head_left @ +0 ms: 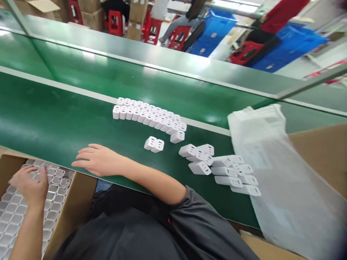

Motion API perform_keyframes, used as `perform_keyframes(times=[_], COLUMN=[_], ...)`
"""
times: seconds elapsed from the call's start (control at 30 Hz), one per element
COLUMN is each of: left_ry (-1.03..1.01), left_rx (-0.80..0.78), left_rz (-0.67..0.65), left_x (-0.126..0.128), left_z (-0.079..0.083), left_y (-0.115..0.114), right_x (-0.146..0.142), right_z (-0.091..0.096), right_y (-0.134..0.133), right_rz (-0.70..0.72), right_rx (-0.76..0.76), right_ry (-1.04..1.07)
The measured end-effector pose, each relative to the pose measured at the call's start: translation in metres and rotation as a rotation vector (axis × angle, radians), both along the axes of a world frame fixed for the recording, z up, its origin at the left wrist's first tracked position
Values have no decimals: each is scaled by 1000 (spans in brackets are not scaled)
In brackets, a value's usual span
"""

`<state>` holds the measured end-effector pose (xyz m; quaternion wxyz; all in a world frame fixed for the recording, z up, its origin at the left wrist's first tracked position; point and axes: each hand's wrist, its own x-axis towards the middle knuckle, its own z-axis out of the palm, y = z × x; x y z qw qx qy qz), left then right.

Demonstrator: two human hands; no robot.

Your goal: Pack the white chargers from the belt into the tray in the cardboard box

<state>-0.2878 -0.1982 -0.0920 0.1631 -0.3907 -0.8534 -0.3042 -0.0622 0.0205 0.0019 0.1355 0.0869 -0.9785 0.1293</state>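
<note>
Head view: the left hand (29, 184) is over an open carton (67, 209) at the desk's near left edge, forearm rising from the lower left corner, thumb and fingers spread apart and slightly bent; nothing is gripped, and whether the fingertips touch the packed blocks (11, 218) below cannot be determined. The right hand (100, 160) is released and holds nothing; its arm, bare below a dark grey sleeve (200, 211), crosses in front of the body toward the left, palm downward, fingers extended and slightly parted. Contact between this hand and the desk (48, 104) cannot be confirmed. The desk surface is smooth, green and glossy, with a pale stripe running along it. White chargers (148, 116), smooth blocks with rounded edges and dark slots in their end faces, stand in a double row partly over the stripe, beyond the right hand. A charger pair (154, 144) sits side by side nearer the body. A looser charger group (222, 169), mostly lying lengthwise, extends right to a wrinkled, translucent plastic bag (257, 159). The carton is brown cardboard; its blocks are pale, rounded squares, closely set in rows.
</note>
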Motion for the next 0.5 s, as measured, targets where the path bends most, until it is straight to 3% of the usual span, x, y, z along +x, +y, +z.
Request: perform_keyframes(times=[0.1, 0.2, 0.33, 0.4, 0.5], left_ry=[-46, -124, -186, -228, -252], left_rx=[230, 271, 59, -104, -301], left_rz=[-40, -323, -872, -1108, -1336], left_x=[24, 62, 122, 153, 191], left_z=[38, 61, 77, 83, 84], left_y=[27, 76, 155, 192, 237], right_x=[77, 149, 210, 224, 228], right_z=[18, 20, 8, 0, -14], right_y=[25, 53, 71, 70, 68], right_rz=[-221, -505, -734, -768, -780], right_rx=[-74, -196, -321, -362, -407], right_ry=[73, 136, 158, 120, 98])
